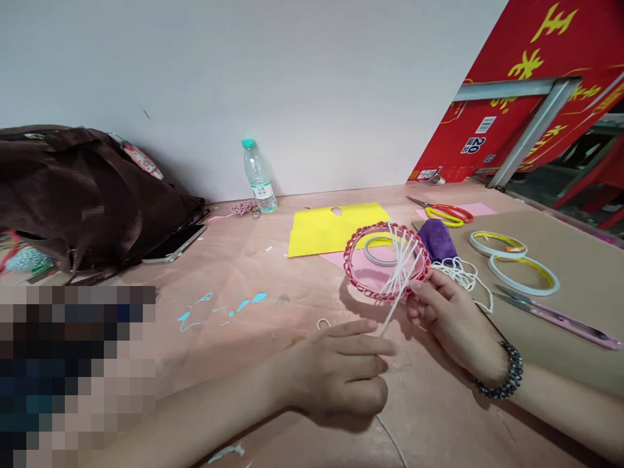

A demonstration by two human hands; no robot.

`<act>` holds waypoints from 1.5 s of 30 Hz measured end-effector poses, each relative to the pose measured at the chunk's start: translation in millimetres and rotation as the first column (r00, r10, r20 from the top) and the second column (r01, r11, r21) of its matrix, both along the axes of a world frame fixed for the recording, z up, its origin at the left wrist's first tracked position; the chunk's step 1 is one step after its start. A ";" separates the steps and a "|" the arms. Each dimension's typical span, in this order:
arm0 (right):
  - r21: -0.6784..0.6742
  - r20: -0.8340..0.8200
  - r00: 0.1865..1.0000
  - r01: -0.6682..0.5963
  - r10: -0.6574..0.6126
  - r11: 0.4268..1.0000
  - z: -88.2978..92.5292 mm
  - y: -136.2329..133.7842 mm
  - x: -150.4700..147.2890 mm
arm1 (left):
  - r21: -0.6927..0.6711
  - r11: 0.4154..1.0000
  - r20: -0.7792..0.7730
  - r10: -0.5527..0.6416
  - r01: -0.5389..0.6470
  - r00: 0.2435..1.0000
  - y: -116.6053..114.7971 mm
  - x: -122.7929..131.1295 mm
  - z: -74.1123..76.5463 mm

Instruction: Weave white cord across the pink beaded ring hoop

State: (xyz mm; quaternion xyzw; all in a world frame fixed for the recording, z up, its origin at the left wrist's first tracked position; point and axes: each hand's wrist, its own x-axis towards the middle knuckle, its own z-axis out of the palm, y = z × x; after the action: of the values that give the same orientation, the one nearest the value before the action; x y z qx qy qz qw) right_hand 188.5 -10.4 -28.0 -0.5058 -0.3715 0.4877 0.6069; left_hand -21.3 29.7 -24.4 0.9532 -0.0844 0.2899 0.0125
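Observation:
A round pink hoop (347, 265), its rim looking like a chain of small loops, is tilted above the table. White string (400, 265) crosses its right part in several fanned strands. My right hand (451, 318), with a dark beaded bracelet at the wrist, pinches the hoop's lower right rim. One strand runs taut from the rim down to my left hand (344, 370), whose fingers are curled around it; the thumb's grip is partly hidden. Below that hand, the string's tail trails to the bottom edge.
Behind the hoop lie yellow sheets (316, 231). To the right are a purple bundle (437, 240), red-yellow scissors (446, 213), tape rolls (524, 289) and pink-handled scissors (560, 318). A water bottle (258, 179), phone (175, 244) and brown bag (92, 188) stand or lie left.

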 end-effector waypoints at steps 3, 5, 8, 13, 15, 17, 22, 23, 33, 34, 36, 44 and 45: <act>0.014 -0.002 1.000 0.004 -0.004 1.000 1.2 -0.6 -0.3 | -0.190 0.961 -0.125 0.181 -0.202 0.976 -0.8 -3.9 -4.0; 0.038 0.022 1.000 -0.005 0.004 0.999 1.9 -1.6 -0.5 | -0.352 0.788 -0.182 0.471 -0.504 0.863 -0.1 -5.0 -5.0; 0.076 0.068 0.998 -0.008 0.003 0.997 1.8 -2.7 -0.8 | -0.503 0.569 -0.278 0.607 -0.651 0.745 3.2 -2.5 -3.3; 0.095 0.129 0.992 -0.016 0.004 0.995 1.3 -2.0 -1.7 | -0.331 0.851 -0.078 0.405 -0.407 0.911 4.1 -0.1 1.6; 0.076 0.176 0.984 -0.020 0.007 0.997 3.8 -2.0 -3.0 | -0.169 0.941 0.149 0.320 -0.294 0.936 2.1 -0.9 2.7; 0.066 0.224 0.974 -0.022 0.006 0.998 7.5 -2.6 -4.9 | -0.064 0.977 0.247 0.212 -0.202 0.946 0.8 -1.8 2.4; 0.043 0.306 0.952 0.006 -0.019 0.999 12.8 -4.0 -7.6 | -0.335 0.942 0.057 0.032 -0.011 0.998 -1.0 -4.0 -6.3; 0.047 0.312 0.950 0.014 -0.028 0.999 12.5 -3.9 -7.4 | -0.446 0.889 0.024 0.131 -0.106 0.991 -2.0 -4.0 -7.6; 0.075 0.323 0.944 0.050 -0.072 0.996 9.6 -3.3 -5.5 | -0.390 0.843 0.010 0.406 -0.370 0.914 -4.4 2.6 8.0; 0.076 0.320 0.945 0.047 -0.069 0.996 9.7 -3.3 -5.8 | -0.246 0.927 0.146 0.325 -0.284 0.934 -5.8 2.2 7.4; 0.076 0.307 0.950 0.042 -0.063 0.996 9.5 -3.2 -6.0 | 0.032 0.994 0.244 0.097 -0.107 0.965 -9.1 2.5 5.5; 0.106 0.215 0.976 0.023 -0.046 0.994 4.5 -3.4 -3.7 | -0.219 0.946 0.120 0.271 -0.241 0.955 -8.1 -0.5 -3.1; 0.113 0.192 0.980 0.026 -0.048 0.993 3.7 -2.9 -3.3 | -0.358 0.861 0.084 0.416 -0.362 0.906 -6.5 -0.7 -2.6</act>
State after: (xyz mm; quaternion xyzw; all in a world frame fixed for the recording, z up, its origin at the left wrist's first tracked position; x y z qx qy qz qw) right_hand 185.3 -13.4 -24.4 -0.5238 -0.4458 0.4033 0.6035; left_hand -21.9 23.2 -27.0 0.9082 0.1597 0.3714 0.1084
